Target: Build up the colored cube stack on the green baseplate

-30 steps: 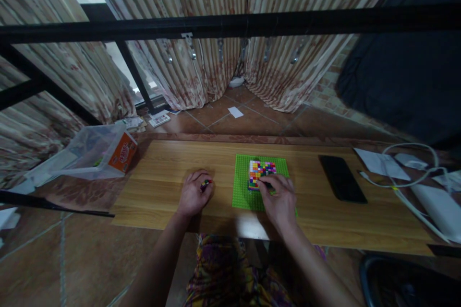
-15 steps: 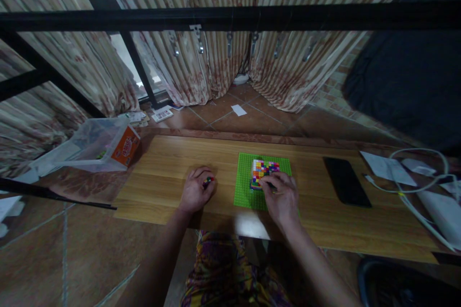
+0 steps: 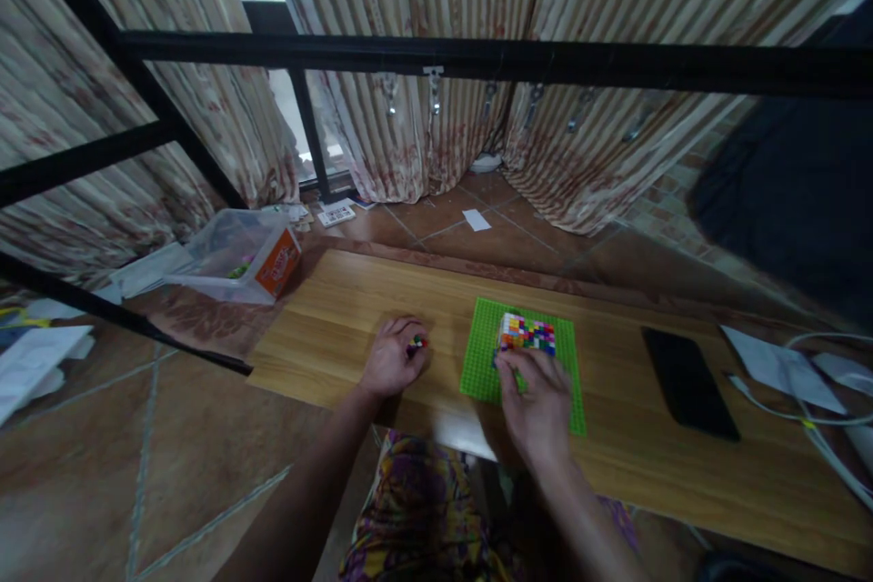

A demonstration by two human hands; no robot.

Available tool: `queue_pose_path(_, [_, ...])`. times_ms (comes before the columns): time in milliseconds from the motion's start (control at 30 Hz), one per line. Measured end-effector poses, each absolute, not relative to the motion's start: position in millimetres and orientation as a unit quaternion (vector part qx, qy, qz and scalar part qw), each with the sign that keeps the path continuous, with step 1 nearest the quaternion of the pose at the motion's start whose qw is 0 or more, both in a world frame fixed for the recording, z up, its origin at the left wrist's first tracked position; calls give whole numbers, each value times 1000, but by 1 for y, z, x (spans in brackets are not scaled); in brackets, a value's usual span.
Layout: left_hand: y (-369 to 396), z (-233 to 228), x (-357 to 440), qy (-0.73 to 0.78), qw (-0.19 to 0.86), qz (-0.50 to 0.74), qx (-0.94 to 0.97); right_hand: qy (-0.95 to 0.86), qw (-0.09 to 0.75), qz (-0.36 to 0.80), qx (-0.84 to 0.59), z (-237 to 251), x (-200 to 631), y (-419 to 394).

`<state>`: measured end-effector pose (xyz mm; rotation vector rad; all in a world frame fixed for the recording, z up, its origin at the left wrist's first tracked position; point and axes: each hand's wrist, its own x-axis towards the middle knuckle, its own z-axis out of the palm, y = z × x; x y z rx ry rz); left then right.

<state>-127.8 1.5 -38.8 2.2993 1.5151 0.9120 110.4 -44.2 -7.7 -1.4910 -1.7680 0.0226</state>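
Resting on the green baseplate (image 3: 486, 355), the right hand (image 3: 538, 405) has its fingers bent together, the tips touching the near edge of one multicoloured block of small bricks (image 3: 526, 334) at the plate's far part. Left of the plate, the left hand (image 3: 390, 364) curls loosely and pinches a few small bricks (image 3: 416, 345) (red and green). Farther left stands one clear box with an orange label (image 3: 278, 263), unreadable. Right of the plate lies one black phone (image 3: 690, 382).
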Motion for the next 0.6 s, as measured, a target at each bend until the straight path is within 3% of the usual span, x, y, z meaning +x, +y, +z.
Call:
queue_pose_path(233, [2, -41, -128, 528, 124, 309, 781, -787, 300, 154, -517, -25, 44, -18])
queue_pose_path(467, [3, -40, -128, 538, 127, 302, 776, -798, 251, 166, -522, -37, 21, 6])
queue_pose_path(600, [3, -40, -127, 543, 125, 306, 772, -785, 264, 175, -533, -35, 23, 2])
